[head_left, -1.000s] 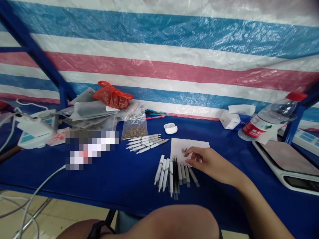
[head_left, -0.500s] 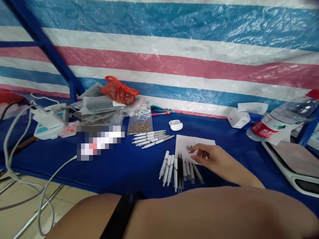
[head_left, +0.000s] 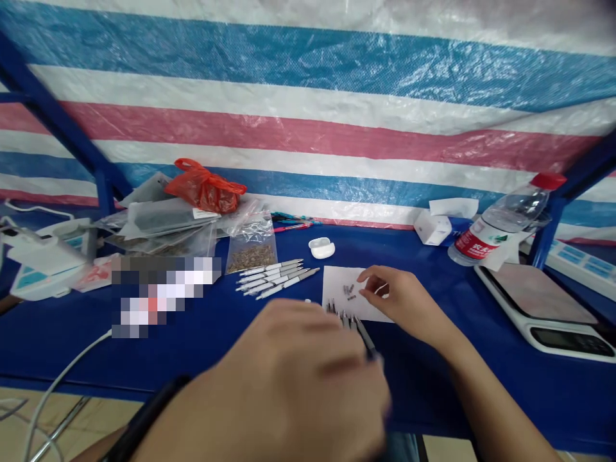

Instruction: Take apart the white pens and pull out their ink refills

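My left hand (head_left: 289, 378) is large and motion-blurred in the foreground, a dark band at its wrist. Its fingers curl down beside the row of pen parts, and what they hold, if anything, is hidden. Grey pen grips (head_left: 363, 333) show just past it; the rest of the row is covered. My right hand (head_left: 392, 292) hovers at the right side of a white paper sheet (head_left: 334, 279), thumb and forefinger slightly apart with nothing visible between them. Several small metal springs (head_left: 349, 292) lie on that paper. White pens (head_left: 276, 279) rest in a group to its left.
Behind the pens are a bag of brown bits (head_left: 253, 256), a white earbud case (head_left: 321, 248) and a red plastic bag (head_left: 205, 187). A water bottle (head_left: 495, 224), tissue box (head_left: 433, 228) and scale (head_left: 543, 298) stand at right. A cable (head_left: 72, 366) hangs off the left.
My left hand has come into the foreground over the pen parts, hiding the white barrels. My right fingertips have drawn slightly right of the springs. The view has shifted right.
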Tool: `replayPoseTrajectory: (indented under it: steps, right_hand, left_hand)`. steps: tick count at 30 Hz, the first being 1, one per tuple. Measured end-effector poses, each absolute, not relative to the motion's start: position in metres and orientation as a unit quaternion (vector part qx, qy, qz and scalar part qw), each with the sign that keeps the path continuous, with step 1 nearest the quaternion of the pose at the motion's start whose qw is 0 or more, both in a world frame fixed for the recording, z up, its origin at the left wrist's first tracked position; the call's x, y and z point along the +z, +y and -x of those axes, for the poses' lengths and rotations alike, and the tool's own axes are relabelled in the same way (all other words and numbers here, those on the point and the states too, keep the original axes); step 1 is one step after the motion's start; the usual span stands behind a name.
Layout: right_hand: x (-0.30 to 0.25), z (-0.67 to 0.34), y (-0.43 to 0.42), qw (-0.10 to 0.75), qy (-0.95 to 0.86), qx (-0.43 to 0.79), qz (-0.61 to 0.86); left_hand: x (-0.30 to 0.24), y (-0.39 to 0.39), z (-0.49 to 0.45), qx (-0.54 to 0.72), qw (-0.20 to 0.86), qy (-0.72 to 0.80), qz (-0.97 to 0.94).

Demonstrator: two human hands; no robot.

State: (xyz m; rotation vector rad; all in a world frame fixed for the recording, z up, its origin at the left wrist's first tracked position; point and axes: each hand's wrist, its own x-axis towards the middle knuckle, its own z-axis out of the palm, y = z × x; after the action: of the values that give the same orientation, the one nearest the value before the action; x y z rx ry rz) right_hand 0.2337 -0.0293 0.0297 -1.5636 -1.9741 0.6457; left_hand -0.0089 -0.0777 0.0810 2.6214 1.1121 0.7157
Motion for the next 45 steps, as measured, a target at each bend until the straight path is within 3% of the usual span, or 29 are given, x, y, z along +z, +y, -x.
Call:
replayPoseTrajectory:
  steps: [2, 5, 9, 18, 22, 27, 32, 45]
  right_hand:
    - [0.027, -0.236, -0.027, 0.324, -0.715, 0.230, 0.576]
    - [0.026, -0.237, -0.025, 0.384, -0.692, 0.227, 0.567]
    - [0.029, -0.236, -0.027, 0.397, -0.694, 0.216, 0.560]
    - [0.027, -0.233, -0.026, 0.418, -0.686, 0.219, 0.554]
    - [0.029, -0.232, -0.026, 0.490, -0.594, 0.338, 0.541]
    - [0.042, -0.220, -0.037, 0.577, -0.496, 0.459, 0.459]
    - [0.054, -0.208, -0.051, 0.579, -0.501, 0.494, 0.412]
    - [0.069, -0.182, -0.073, 0.634, -0.518, 0.456, 0.349]
  left_hand:
    - [0.077, -0.046, 0.019, 0.179, 0.062, 0.357, -0.915]
    - [0.066, -0.018, 0.033, 0.033, -0.026, 0.502, -0.864]
    - [0.053, -0.017, 0.049, -0.059, -0.033, 0.619, -0.783]
    - [0.035, -0.013, 0.022, -0.041, -0.011, 0.592, -0.805]
    - [0.040, -0.011, 0.016, -0.024, 0.017, 0.591, -0.806]
    - [0.053, -0.007, 0.012, 0.105, 0.156, 0.525, -0.830]
    - [0.058, 0.004, -0.004, 0.235, 0.352, 0.427, -0.799]
    - [0.034, 0.016, -0.004, 0.296, 0.434, 0.410, -0.745]
